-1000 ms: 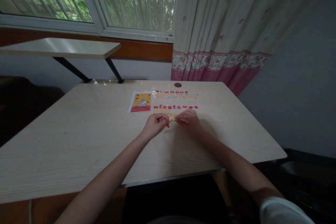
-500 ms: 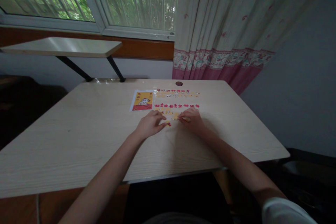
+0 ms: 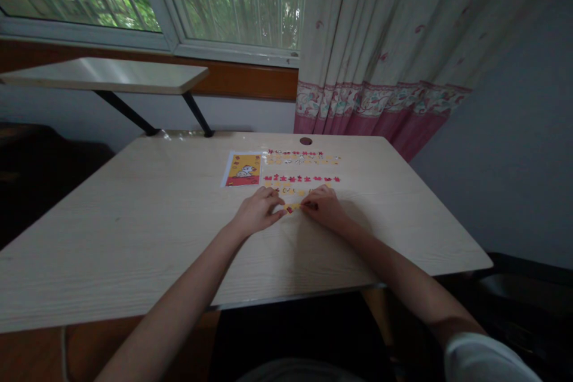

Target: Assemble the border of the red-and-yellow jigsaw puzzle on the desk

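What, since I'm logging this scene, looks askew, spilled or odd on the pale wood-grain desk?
Nothing stands out: flat red and yellow pieces lie in rows beside the rectangular yellow-and-red picture sheet, and a yellow section with a red mark lies between the left hand and right hand.

Before me spreads a pale wood-grain desk (image 3: 134,227) with a round dark hole (image 3: 305,141) near its far edge, and at its far left a raised shelf (image 3: 111,74) stands on slanting black legs (image 3: 197,114). Daylight comes through a window (image 3: 237,6) onto bars and greenery, above a brown wooden strip (image 3: 250,82); beside it a cream curtain (image 3: 358,30) hangs to a patterned band and pink hem. To my right a grey-blue wall (image 3: 505,119) stands in shade, and reddish-brown floor (image 3: 102,346) shows below the desk.
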### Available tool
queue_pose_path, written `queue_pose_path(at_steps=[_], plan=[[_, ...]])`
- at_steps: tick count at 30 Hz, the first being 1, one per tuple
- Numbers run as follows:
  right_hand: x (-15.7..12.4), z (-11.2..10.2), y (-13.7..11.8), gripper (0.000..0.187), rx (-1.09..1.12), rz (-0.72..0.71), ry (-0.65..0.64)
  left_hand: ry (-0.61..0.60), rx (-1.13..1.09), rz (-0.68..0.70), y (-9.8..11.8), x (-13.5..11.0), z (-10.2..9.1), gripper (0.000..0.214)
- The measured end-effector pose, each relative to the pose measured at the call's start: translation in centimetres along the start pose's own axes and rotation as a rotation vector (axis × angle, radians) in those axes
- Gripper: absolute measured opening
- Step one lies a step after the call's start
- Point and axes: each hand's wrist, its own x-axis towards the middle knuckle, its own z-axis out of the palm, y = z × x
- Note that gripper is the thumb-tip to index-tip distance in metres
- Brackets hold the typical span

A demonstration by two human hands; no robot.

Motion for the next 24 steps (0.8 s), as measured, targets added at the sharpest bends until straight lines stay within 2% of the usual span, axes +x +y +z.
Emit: queue_pose_path(at_steps=[14, 18, 24], plan=[[0.2, -0.4, -0.6, 0.007, -0.039, 0.006, -0.023, 0.007, -0.006, 0.014, 0.2, 0.0, -0.1, 0.027], [0.2, -0.4, -0.4, 0.007, -0.032, 0.007, -0.030, 0.026, 0.003, 0.067, 0.8, 0.0, 0.0, 0.031], [0.2, -0.2, -0.3, 0.006, -0.045, -0.004, -0.024, -0.023, 0.008, 0.143, 1.2, 0.1, 0.0, 0.026]])
